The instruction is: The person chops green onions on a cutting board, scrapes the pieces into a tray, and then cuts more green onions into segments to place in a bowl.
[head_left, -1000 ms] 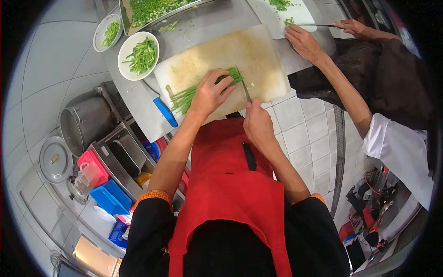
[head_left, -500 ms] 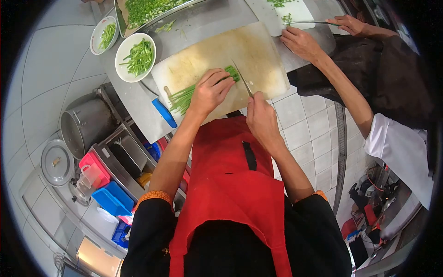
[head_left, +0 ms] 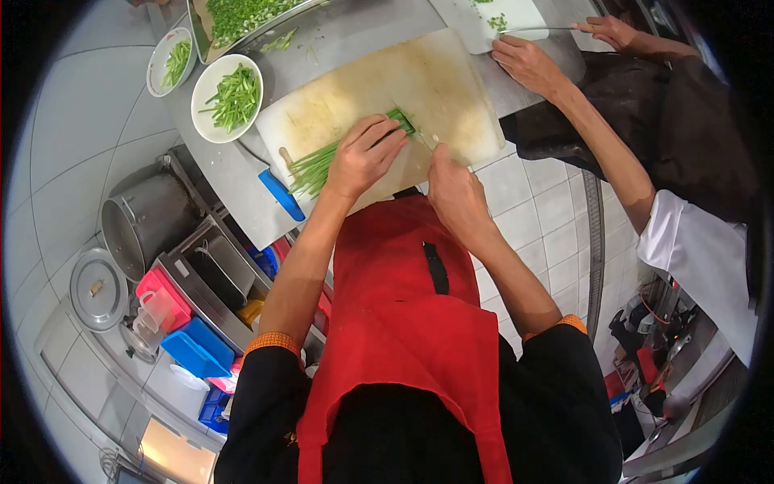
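at the board (head_left: 355, 89), left hand (head_left: 364, 157) clasps green stalks (head_left: 313, 168) — right hand (head_left: 455, 190) grips a knife (head_left: 426, 140).

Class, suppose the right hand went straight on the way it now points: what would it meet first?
Leading with the knife, the right hand would probably meet the green stalks first, at the end sticking out past the left hand; the blade's exact height is unclear.

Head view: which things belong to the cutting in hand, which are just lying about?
In use:
green stalks, held down by the left hand
knife, in the right hand
cutting board, under the stalks
white bowl of cut greens, probably

Lying about:
blue-handled tool
steel pot
round lid
blue tray
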`<state>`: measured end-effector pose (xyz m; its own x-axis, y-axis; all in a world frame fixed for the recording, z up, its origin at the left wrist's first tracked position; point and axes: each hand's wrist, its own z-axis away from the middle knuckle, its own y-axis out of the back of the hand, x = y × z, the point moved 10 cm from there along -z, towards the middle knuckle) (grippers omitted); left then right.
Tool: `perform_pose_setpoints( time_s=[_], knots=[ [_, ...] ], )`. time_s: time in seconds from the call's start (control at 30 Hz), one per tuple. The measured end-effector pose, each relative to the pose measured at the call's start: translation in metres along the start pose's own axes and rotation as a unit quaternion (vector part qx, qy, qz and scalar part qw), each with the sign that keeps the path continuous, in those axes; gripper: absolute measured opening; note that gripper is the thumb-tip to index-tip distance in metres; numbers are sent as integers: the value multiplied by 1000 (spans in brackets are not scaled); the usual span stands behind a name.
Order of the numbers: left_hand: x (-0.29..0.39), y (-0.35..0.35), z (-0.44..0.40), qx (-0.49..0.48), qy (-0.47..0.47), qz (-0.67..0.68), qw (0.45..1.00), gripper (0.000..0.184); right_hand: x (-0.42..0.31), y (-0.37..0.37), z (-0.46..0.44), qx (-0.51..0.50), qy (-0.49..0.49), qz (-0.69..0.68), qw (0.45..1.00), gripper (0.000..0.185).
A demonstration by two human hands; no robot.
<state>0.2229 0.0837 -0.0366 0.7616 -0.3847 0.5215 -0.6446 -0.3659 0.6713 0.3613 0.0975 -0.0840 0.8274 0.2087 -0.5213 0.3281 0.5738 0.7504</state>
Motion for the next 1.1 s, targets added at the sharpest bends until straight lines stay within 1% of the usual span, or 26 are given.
perform_pose_setpoints(
  time_s=[0.1, 0.17, 0.27, 0.33, 0.37, 0.43, 0.57, 0.67, 0.73, 0.83, 0.93, 1.07, 1.1],
  knots=[
    [0, -3, 2, -8, -9, 1, 1000, 20, -1, 3, 1, -9, -8, -6, 1000, 14],
    [-7, -1, 5, 15, 27, 8, 1000, 18, -2, 5, 1, -20, -23, -20, 999, 14],
    [-6, -1, 4, 8, 33, -4, 999, 17, 0, 4, -1, -26, -23, -40, 999, 14],
    [-6, -3, 4, 12, 26, 0, 1000, 17, -1, 1, -5, -28, 4, -10, 1000, 13],
    [-6, -1, 5, 24, 19, 3, 1000, 18, -2, 2, -5, -29, 2, -14, 999, 13],
    [-6, -4, 5, 15, 19, 0, 1000, 19, -3, 4, -6, -43, -15, -11, 999, 12],
    [-8, -5, 5, 7, 26, 6, 1000, 20, -5, 7, -7, -52, -20, -5, 998, 11],
    [-6, -5, 4, 13, 17, 3, 1000, 18, 2, 12, -5, -44, -28, -20, 998, 12],
    [-5, -6, 0, 10, 17, 5, 1000, 17, 16, 28, 0, 17, -55, -12, 998, 12],
    [0, -14, -10, -1, 8, 18, 1000, 16, 24, 37, 7, 28, -39, -32, 998, 16],
    [6, -29, -25, -11, -12, 24, 1000, 16, 34, 33, 9, 31, -50, -44, 997, 19],
    [8, -46, -37, -12, -26, 27, 999, 17, 38, 39, 0, 50, -56, -41, 996, 21],
    [9, -47, -37, -15, -27, 30, 999, 17, 36, 40, -3, 56, -42, -40, 997, 18]
  ],
)
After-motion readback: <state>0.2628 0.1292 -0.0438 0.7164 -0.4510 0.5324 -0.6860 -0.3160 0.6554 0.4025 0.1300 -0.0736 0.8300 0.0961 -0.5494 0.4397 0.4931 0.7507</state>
